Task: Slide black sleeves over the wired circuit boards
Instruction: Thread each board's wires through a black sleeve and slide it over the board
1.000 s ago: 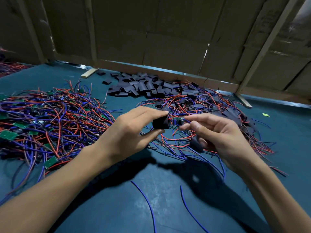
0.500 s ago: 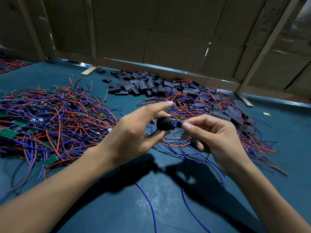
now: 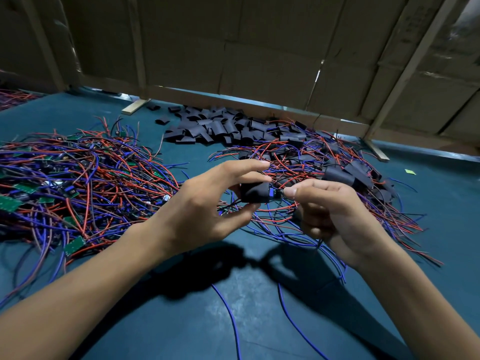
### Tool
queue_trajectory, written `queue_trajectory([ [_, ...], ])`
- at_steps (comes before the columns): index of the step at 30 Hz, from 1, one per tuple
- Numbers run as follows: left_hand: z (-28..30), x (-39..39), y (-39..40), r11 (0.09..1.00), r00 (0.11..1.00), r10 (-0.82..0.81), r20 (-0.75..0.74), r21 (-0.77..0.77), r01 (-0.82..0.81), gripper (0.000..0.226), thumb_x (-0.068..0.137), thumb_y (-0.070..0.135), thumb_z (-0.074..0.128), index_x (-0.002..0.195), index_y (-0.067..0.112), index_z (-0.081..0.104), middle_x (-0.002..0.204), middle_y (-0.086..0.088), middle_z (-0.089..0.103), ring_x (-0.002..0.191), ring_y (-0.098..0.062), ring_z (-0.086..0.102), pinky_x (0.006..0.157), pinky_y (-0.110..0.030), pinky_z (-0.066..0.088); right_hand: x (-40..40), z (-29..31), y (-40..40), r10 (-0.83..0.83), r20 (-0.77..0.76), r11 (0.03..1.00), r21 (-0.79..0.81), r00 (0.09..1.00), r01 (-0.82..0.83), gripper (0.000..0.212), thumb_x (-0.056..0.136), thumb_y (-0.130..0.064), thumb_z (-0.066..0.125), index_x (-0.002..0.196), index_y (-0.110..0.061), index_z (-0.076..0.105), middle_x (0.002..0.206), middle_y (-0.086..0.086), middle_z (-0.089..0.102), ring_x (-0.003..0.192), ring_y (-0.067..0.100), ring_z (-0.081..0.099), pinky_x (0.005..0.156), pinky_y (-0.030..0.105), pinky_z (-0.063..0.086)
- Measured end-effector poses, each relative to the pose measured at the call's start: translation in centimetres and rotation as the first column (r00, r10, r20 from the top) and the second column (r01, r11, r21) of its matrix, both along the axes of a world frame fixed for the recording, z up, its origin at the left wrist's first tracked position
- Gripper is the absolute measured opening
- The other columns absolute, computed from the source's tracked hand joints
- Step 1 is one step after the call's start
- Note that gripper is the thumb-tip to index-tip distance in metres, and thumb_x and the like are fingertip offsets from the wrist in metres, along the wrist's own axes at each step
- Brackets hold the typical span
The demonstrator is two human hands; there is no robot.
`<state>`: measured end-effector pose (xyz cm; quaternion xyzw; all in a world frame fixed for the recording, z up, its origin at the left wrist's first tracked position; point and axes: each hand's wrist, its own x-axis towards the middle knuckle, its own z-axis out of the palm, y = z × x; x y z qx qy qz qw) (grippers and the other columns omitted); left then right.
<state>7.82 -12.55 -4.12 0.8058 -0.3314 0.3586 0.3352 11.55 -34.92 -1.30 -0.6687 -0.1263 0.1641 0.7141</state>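
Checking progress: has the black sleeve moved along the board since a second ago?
Yes. The black sleeve in the left hand has slid right, toward the right hand, covering more of the wired circuit board.

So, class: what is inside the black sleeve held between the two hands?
A blue circuit-board end pokes out of the black sleeve toward the right hand; the rest is covered.

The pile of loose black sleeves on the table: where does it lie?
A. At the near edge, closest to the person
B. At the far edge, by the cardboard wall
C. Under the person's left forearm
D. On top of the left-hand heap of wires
B: the pile of loose black sleeves lies on the green table beyond both wire heaps, just before the cardboard wall, far past the hands.
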Motion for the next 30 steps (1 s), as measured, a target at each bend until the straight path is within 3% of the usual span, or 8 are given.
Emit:
queue_trajectory([
  [4,-0.2,0.0,-0.1,0.996,0.995,-0.08,-0.056,-0.054,0.077,0.061,0.086,0.0,0.075,0.137,0.007,0.043,0.126,-0.005,0.068,0.116,-0.008,0.066,0.099,-0.024,0.051,0.2,-0.1,0.0,0.028,0.006,1.0,0.01,1.0,-0.028,0.014,0.067,-0.02,0.082,0.067,-0.018,0.068,0.053,-0.006,0.023,0.045,0.011,0.013,0.043,0.015,0.015],
  [9,-0.2,-0.2,-0.7,0.999,0.999,-0.043,0.021,0.002,0.043,0.054,0.088,0.005,0.076,0.134,0.008,0.047,0.124,-0.001,0.07,0.114,0.0,0.065,0.097,-0.017,0.05,-0.6,-0.9,0.9,0.018,0.191,0.998,-0.058,0.981,-0.007,0.007,0.076,-0.024,0.08,0.075,-0.021,0.074,0.051,-0.005,0.046,0.041,0.009,0.029,0.041,0.019,0.019],
  [15,-0.1,-0.2,-0.6,1.0,1.0,0.018,0.008,-0.007,-0.018,0.058,0.088,0.01,0.077,0.137,0.007,0.047,0.126,0.002,0.068,0.116,-0.001,0.065,0.1,-0.019,0.049,-0.9,-1.3,1.7,-0.002,0.127,1.0,-0.03,0.992,0.006,0.029,0.077,-0.035,0.086,0.091,-0.016,0.068,0.061,-0.004,0.061,0.041,0.009,0.039,0.038,0.014,0.025],
  [18,0.9,0.2,-0.5,0.986,0.997,0.034,-0.062,0.164,-0.023,0.068,0.091,0.028,0.073,0.148,0.012,0.04,0.134,0.005,0.065,0.114,-0.017,0.067,0.1,-0.034,0.05,-0.6,-1.4,1.5,-0.081,0.215,0.996,-0.024,0.973,0.089,0.036,0.066,-0.035,0.085,0.089,-0.008,0.075,0.061,0.003,0.064,0.042,0.01,0.038,0.04,0.015,0.029],
  [21,2.7,2.9,1.4,0.947,0.988,0.107,-0.111,0.314,-0.067,0.072,0.092,0.042,0.068,0.152,0.015,0.038,0.141,0.004,0.06,0.122,-0.016,0.058,0.106,-0.03,0.043,0.6,-0.7,-0.3,-0.228,0.291,0.973,0.054,0.929,0.222,0.03,0.071,-0.032,0.085,0.089,-0.009,0.077,0.069,0.003,0.072,0.044,0.009,0.041,0.042,0.016,0.031],
  [23,3.9,6.4,3.6,0.929,0.943,0.244,-0.228,0.333,-0.16,0.059,0.095,0.042,0.064,0.146,0.017,0.049,0.14,0.0,0.06,0.128,-0.015,0.054,0.109,-0.03,0.04,2.0,-0.1,-2.7,-0.36,0.445,0.923,0.04,0.82,0.383,0.015,0.079,-0.027,0.084,0.085,-0.016,0.076,0.067,-0.007,0.07,0.048,0.003,0.051,0.046,0.014,0.04],
  [26,3.8,13.0,7.6,0.802,0.788,0.524,-0.323,0.499,-0.328,0.048,0.098,0.035,0.061,0.139,0.012,0.055,0.136,-0.013,0.06,0.127,-0.029,0.054,0.105,-0.038,0.042,4.1,0.1,-6.1,-0.421,0.64,0.759,-0.139,0.643,0.636,0.01,0.084,-0.037,0.076,0.085,-0.027,0.074,0.077,-0.012,0.073,0.071,0.004,0.066,0.068,0.019,0.051],
  [30,1.9,18.9,12.2,0.51,0.525,0.796,-0.3,0.8,-0.316,0.051,0.099,0.032,0.05,0.145,0.011,0.04,0.149,-0.017,0.041,0.137,-0.039,0.037,0.111,-0.053,0.036,5.8,-1.7,-7.3,-0.321,0.755,0.441,-0.415,0.572,0.795,0.031,0.093,-0.028,0.068,0.122,-0.016,0.069,0.119,0.012,0.07,0.111,0.032,0.063,0.102,0.045,0.048],
])
